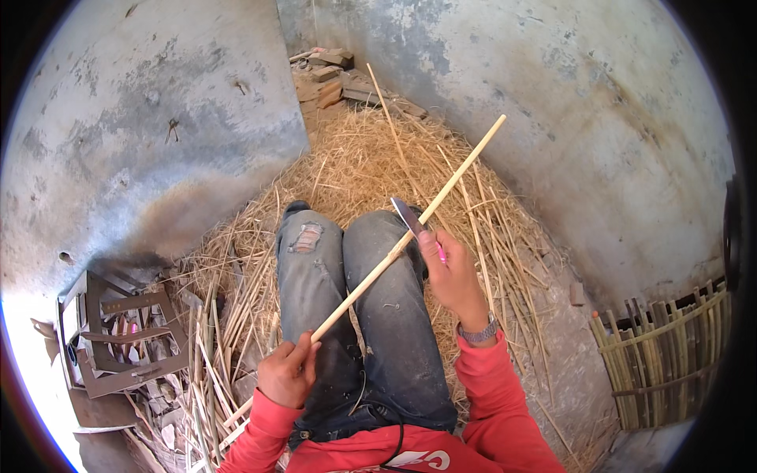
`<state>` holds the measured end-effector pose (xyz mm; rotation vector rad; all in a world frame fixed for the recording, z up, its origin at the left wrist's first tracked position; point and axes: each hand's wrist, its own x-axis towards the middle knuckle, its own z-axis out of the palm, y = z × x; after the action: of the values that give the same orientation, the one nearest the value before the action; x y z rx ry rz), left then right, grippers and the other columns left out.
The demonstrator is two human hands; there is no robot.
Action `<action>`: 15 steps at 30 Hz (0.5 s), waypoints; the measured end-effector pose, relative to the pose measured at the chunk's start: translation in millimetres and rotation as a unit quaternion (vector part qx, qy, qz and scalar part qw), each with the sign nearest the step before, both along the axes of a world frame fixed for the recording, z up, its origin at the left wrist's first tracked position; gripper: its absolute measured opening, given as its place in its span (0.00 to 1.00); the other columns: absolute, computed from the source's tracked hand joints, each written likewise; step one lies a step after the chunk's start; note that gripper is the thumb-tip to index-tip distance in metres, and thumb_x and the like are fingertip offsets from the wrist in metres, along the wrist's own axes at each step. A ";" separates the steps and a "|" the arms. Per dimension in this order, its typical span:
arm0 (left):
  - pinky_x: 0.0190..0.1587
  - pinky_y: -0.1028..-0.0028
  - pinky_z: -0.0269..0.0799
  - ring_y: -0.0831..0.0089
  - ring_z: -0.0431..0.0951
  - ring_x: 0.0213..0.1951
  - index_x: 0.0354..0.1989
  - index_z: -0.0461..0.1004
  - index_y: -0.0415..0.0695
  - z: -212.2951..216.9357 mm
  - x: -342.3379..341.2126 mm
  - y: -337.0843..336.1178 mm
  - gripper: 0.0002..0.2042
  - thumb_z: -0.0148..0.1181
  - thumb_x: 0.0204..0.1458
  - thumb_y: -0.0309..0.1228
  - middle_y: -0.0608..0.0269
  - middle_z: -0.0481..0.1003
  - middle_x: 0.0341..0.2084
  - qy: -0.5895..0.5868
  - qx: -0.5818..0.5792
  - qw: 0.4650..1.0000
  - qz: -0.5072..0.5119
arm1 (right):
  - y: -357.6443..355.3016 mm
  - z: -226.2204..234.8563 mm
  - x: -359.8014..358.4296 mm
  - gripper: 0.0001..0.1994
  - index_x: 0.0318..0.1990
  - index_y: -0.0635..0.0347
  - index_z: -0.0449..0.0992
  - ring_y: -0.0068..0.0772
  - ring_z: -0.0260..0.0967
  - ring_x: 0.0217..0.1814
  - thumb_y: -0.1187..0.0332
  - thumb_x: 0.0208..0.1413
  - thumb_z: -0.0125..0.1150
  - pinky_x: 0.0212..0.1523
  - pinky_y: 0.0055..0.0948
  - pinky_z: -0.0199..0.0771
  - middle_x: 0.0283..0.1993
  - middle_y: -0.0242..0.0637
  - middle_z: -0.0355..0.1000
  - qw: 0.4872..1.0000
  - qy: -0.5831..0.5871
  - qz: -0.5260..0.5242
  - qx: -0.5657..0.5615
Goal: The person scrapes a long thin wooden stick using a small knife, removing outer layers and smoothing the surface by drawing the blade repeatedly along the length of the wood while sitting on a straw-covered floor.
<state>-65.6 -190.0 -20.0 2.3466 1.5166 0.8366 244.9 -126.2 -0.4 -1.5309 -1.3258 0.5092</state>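
While gripped low by left hand [288, 372], bamboo stick [410, 232] slants up-right, knife [408, 215] against it

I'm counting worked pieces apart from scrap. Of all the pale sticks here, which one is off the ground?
The long pale stick slanting over the knees: the left hand grips its lower end, the right hand sets a blade on it. The others lie in the shavings.

We see two rough, stained grey plaster walls [158, 118] meeting at a corner ahead of us. A heap of dry yellow straw and shavings [355, 158] covers the floor, with broken bricks and rubble [331, 75] piled in the corner. At right stands a woven split-bamboo frame [670, 355]; at left lies torn brown cardboard [118, 347]. Bright daylight washes the lower left.
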 end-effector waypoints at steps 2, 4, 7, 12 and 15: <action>0.22 0.61 0.62 0.58 0.70 0.18 0.46 0.83 0.41 0.2 -2.4 -1.2 0.11 0.71 0.54 0.25 0.56 0.67 0.18 -0.001 -0.007 1.000 0.002 | 7.5 -15.5 10.5 0.25 0.28 0.67 0.74 0.40 0.62 0.18 0.56 0.75 0.47 0.23 0.40 0.59 0.18 0.46 0.65 0.998 -0.044 -0.023 -0.032; 0.22 0.61 0.62 0.59 0.70 0.18 0.46 0.83 0.41 0.0 -3.1 -1.3 0.12 0.71 0.54 0.25 0.56 0.67 0.18 -0.003 -0.008 1.000 0.000 | 20.5 -26.9 21.7 0.25 0.28 0.68 0.75 0.44 0.65 0.19 0.57 0.74 0.48 0.24 0.41 0.61 0.18 0.49 0.66 0.995 -0.070 -0.068 -0.035; 0.22 0.60 0.62 0.58 0.70 0.17 0.46 0.83 0.41 -4.8 2.3 1.5 0.11 0.71 0.54 0.24 0.56 0.67 0.17 -0.013 0.013 1.000 -0.019 | 17.9 -40.9 4.4 0.23 0.31 0.68 0.77 0.50 0.70 0.20 0.58 0.74 0.49 0.23 0.43 0.63 0.20 0.54 0.69 0.993 -0.100 -0.032 0.045; 0.21 0.60 0.62 0.57 0.70 0.17 0.45 0.83 0.41 -3.0 2.8 2.0 0.10 0.70 0.54 0.24 0.56 0.67 0.18 -0.004 0.004 1.000 -0.004 | 14.3 -26.3 -2.0 0.20 0.36 0.65 0.81 0.59 0.71 0.20 0.59 0.73 0.50 0.20 0.48 0.65 0.21 0.58 0.71 0.995 -0.102 -0.009 0.016; 0.21 0.60 0.63 0.57 0.71 0.18 0.45 0.82 0.41 -3.1 4.8 1.7 0.11 0.70 0.54 0.24 0.55 0.67 0.18 0.004 0.005 1.000 -0.009 | 12.6 -36.6 -6.7 0.20 0.36 0.64 0.81 0.58 0.71 0.19 0.58 0.73 0.50 0.21 0.48 0.66 0.20 0.56 0.71 0.993 -0.116 0.004 0.020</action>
<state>-60.9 -188.3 -23.2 2.3691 1.4967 0.8324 238.3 -113.6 -37.0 -1.5881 -1.5092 0.3134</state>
